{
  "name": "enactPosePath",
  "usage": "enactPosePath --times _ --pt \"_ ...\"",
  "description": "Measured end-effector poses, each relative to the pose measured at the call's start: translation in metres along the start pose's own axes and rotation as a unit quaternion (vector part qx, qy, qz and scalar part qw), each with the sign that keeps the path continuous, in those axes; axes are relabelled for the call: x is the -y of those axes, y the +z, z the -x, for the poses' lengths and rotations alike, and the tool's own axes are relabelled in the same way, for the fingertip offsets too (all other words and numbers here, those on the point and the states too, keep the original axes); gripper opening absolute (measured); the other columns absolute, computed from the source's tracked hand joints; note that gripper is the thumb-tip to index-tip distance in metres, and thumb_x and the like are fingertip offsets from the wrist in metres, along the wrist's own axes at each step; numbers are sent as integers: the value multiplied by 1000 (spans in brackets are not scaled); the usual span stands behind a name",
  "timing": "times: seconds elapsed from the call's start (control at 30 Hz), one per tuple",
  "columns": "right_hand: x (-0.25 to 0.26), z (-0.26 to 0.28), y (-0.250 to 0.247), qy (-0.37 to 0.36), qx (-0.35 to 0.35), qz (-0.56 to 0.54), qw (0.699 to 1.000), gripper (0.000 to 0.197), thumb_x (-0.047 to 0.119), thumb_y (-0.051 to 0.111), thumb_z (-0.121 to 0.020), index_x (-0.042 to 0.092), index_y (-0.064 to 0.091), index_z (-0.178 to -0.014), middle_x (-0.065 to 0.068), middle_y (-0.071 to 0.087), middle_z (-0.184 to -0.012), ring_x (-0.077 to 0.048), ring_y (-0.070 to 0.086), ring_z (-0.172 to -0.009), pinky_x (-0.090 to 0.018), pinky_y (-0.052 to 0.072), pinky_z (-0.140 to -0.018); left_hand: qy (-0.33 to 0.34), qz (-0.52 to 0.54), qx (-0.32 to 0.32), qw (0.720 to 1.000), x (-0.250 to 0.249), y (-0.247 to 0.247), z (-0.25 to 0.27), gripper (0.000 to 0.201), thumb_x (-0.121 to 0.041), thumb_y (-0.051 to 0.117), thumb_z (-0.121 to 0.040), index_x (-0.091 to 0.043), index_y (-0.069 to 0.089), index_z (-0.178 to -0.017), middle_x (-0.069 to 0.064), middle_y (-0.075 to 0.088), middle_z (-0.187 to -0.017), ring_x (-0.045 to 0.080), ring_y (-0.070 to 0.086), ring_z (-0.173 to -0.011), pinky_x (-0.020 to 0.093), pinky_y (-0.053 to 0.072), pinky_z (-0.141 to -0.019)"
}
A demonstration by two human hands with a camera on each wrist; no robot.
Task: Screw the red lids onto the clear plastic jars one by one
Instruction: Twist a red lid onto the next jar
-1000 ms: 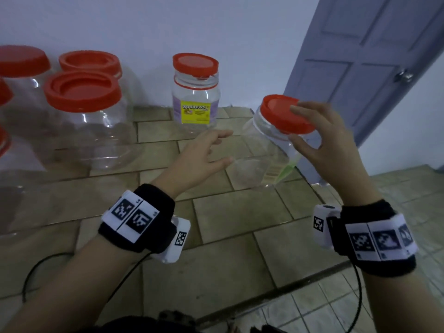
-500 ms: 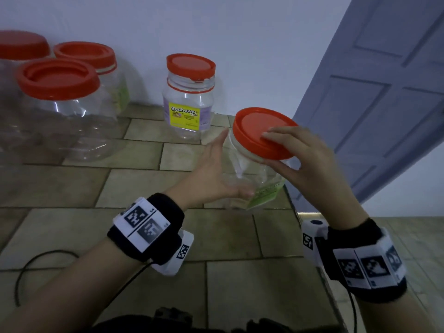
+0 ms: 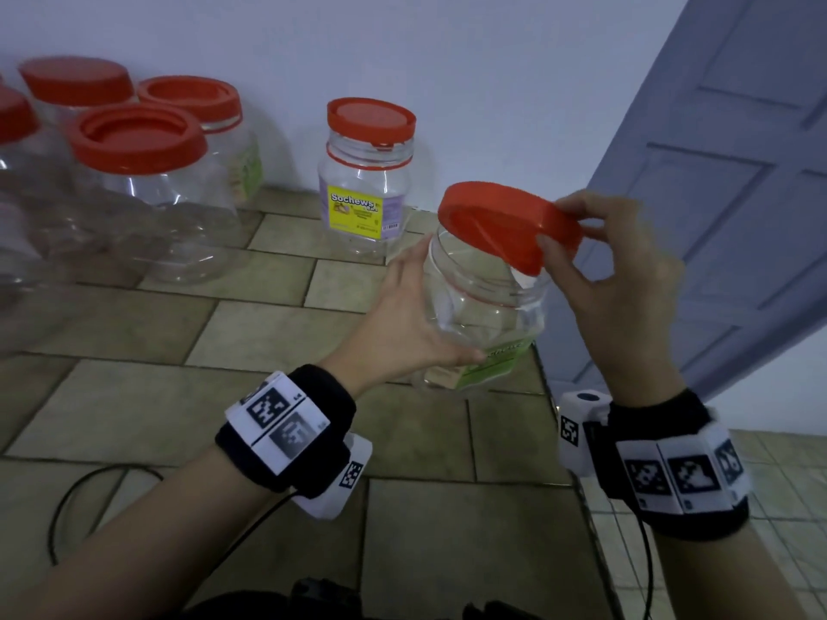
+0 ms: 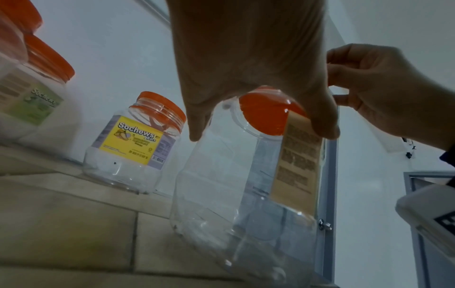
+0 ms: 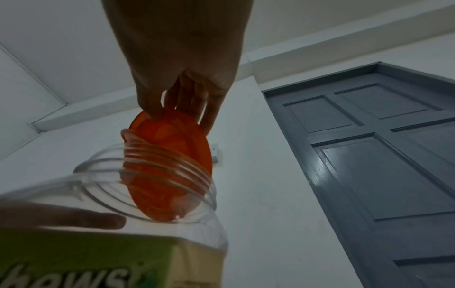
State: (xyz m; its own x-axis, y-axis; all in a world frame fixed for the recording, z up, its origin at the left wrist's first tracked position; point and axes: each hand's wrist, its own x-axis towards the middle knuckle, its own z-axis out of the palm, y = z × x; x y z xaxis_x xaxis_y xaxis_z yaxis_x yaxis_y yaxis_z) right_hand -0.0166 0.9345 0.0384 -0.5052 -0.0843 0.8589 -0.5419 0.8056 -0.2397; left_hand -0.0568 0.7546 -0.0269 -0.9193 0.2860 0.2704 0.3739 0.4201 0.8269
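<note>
- The round red plastic lid (image 3: 505, 226) was tilted over the open threaded mouth of the clear plastic jar with a green label (image 3: 485, 315), one edge dipping toward the rim and the other raised; it was not yet seated.
- My right hand (image 3: 622, 279) pinched the lid by its rim, thumb on the near edge and fingers curled over the far edge.
- My left hand (image 3: 416, 324) gripped the jar's body, thumb on the near face and fingers wrapped round the far side, holding it upright at the right edge of the surface.
- I judged the jar empty, light and thin-walled, likely to flex and slip if squeezed hard, so holding it low on the body and turning the lid by its ribbed edge seemed best.
- The lid looked stiff; levelling it first would help to avoid cross-threading.
- Behind stood a capped clear jar with a yellow label (image 3: 364, 181), and further left several larger clear jars with red lids (image 3: 143, 190).
- All rested on a counter of greenish-brown tiles (image 3: 268, 440) against a white wall (image 3: 402, 47).
- A grey-blue panelled door (image 3: 738, 194) stood to the right.
</note>
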Motion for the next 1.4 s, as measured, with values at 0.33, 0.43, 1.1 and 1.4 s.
enactPosePath --times 0.33,0.43,1.1,1.4 --pt "18 -12 8 90 -81 -7 993 25 20 55 -93 5 62 -111 2 59 -99 2 54 -85 -5 44 -68 71 -95 31 992 7 -50 16 131 -46 85 -45 -34 1 -144 -2 7 -154 4 3 -141 21 13 -111" --pt "31 -16 16 123 -71 -47 989 18 18 56 -91 16 62 -108 17 59 -94 15 54 -80 -7 46 -63 74 -98 32 992 14 -69 23 127 -45 87 -44 -49 -3 -134 -3 4 -155 6 5 -141 25 16 -110" --pt "78 -36 92 294 204 -178 917 11 10 62 -88 17 70 -90 -5 66 -73 -2 62 -54 -16 50 -46 97 -117 86 985 54 -161 42 133 -44 89 -45 -39 -6 -139 -13 0 -151 -4 -2 -140 15 10 -111" --pt "79 -55 74 241 281 -151 917 60 59 58 -78 41 40 -132 16 45 -133 -3 47 -119 -22 46 -87 88 -96 97 987 62 -168 34 134 -61 79 -42 -36 -3 -146 -9 3 -155 2 9 -141 32 21 -114"
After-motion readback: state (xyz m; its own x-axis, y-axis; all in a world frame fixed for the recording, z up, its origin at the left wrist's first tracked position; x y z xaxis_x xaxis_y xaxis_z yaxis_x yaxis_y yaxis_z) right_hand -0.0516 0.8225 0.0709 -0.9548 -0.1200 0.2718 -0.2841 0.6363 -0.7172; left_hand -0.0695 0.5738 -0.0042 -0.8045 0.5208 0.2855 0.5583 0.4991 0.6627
